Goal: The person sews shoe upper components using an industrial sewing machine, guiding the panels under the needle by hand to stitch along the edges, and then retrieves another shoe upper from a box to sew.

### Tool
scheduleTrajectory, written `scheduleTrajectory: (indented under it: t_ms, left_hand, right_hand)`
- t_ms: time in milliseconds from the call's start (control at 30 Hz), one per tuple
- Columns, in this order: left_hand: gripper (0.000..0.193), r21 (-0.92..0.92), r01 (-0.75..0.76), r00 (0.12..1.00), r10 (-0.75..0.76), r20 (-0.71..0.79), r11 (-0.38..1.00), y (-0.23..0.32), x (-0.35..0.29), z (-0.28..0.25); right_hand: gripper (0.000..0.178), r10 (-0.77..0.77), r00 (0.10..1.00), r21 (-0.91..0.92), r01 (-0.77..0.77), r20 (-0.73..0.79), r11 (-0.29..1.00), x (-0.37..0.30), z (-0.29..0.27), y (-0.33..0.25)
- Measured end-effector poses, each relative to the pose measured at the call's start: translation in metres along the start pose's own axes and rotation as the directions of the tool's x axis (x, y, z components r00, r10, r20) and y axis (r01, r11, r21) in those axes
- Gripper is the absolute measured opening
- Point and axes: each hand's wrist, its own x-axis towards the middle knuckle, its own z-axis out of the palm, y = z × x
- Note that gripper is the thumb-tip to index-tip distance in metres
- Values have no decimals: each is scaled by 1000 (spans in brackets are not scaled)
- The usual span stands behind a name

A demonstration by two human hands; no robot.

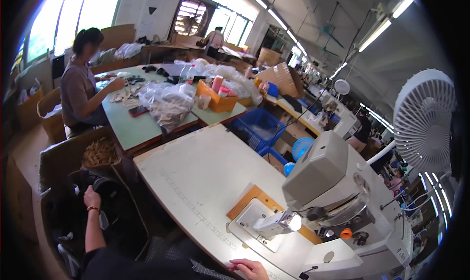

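Observation:
My left hand (92, 198), with a band at the wrist, is down in a large cardboard box (45, 170) at the left. Its fingers are curled closed above dark pieces (110, 216); what they hold, if anything, is hidden. Low in the picture, my right hand (248, 268) lies by the near edge of the white worktable (196, 182), fingers loosely stretched out and nothing seen in them. Ahead of it stands an industrial sewing machine (318, 167), its lamp (293, 222) lit over a metal plate (254, 221).
A white fan (426, 123) rises at the right. Beyond the worktable are blue crates (259, 128) and a green table (127, 128) bearing plastic bags (166, 101) and an orange bin (218, 103). A co-worker (78, 84) sits there. Tan scraps (100, 153) fill another box.

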Motion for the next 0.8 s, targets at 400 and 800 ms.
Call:
scheduleTrajectory:
  t_ms: [400, 800]
  left_hand:
    - [11, 541, -840, -194, 957, -217, -48, 287, -242, -188]
    - [51, -296, -778, -446, 819, -362, -555, 281, -313, -94]
  right_hand:
    - [62, -473, 871, -142, 489, 131, 861, 44, 32, -33]
    - [25, -296, 860, 125, 377, -416, 918, 78, 22, 18]
